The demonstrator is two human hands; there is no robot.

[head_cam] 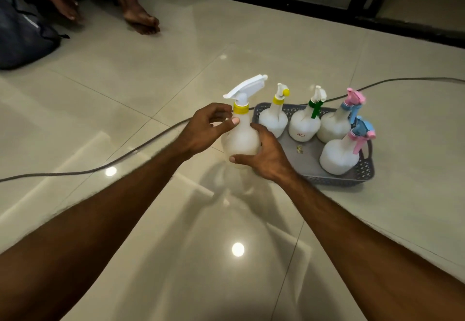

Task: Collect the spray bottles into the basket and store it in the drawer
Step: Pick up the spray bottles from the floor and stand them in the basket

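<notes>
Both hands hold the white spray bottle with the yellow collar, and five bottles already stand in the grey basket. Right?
Not five. The head view shows four bottles in the grey perforated plastic basket; the rest holds.

Both my arms extended forward; my left hand pinching with thumb and fingers, my right hand cupped, fingers curled.

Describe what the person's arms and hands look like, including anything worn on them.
Both arms are bare from the frame's lower edge to the wrists: no sleeves in view. The left hand and the right hand wear no gloves, and no rings, watch or bracelets can be seen. The forearms have fine hair. The nails are short and unpainted.
</notes>
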